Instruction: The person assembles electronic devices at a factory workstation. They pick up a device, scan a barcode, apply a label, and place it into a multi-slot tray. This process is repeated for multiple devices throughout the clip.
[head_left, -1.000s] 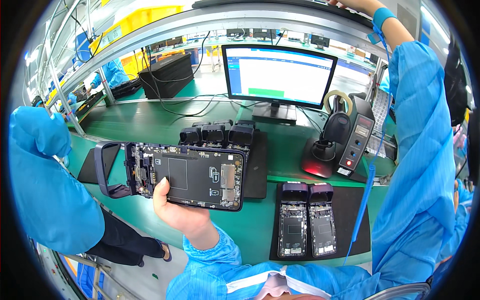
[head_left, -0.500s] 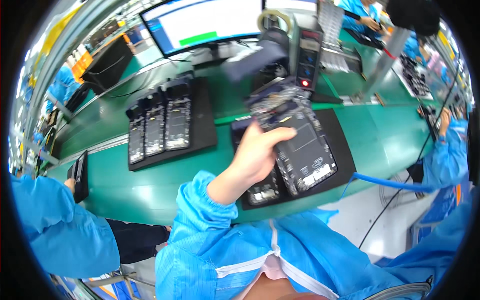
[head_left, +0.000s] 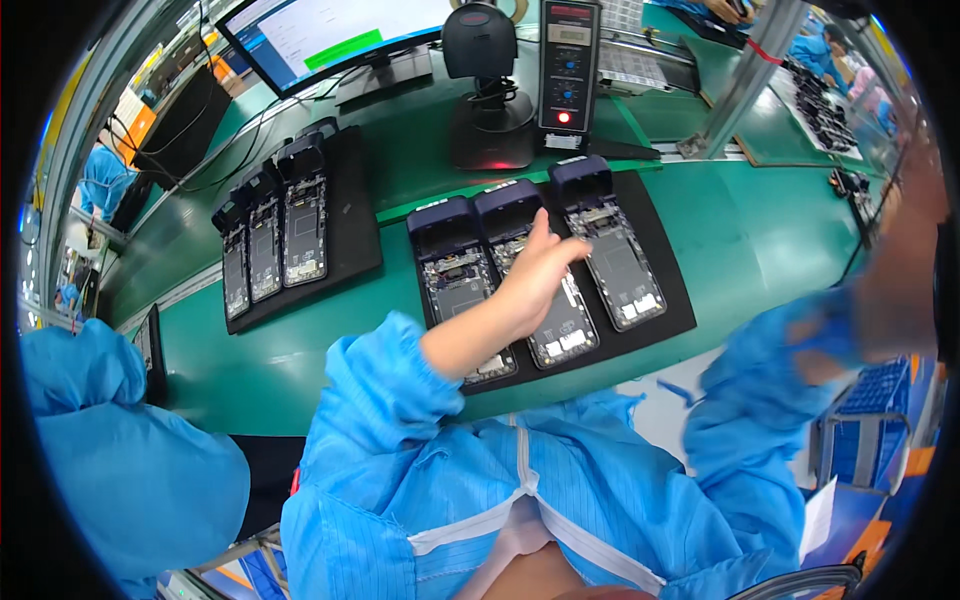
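Three opened phones lie side by side on a black mat (head_left: 672,265) in front of me: a left phone (head_left: 462,305), a middle phone (head_left: 562,318) and a right phone (head_left: 620,268). Bare circuitry shows in each, and a dark purple block-like piece stands at each far end. My left hand (head_left: 535,278) is over the middle phone and covers part of it. Its forefinger and thumb are spread, the thumb tip by the right phone's left edge; nothing shows between them. Far to the right, my raised right hand (head_left: 905,255) is smeared by motion, its fingers unreadable.
Another black mat (head_left: 350,215) at the left carries three similar opened phones (head_left: 305,235). Behind stand a scanner on a stand (head_left: 482,60), a control box with blue knobs (head_left: 568,85) and a monitor (head_left: 330,40). A co-worker's blue sleeve (head_left: 130,430) is close on the left.
The phone that my left hand held up now lies on the mat's right side, and the hand has let go. My right arm has come into view at the right. The view has shifted.
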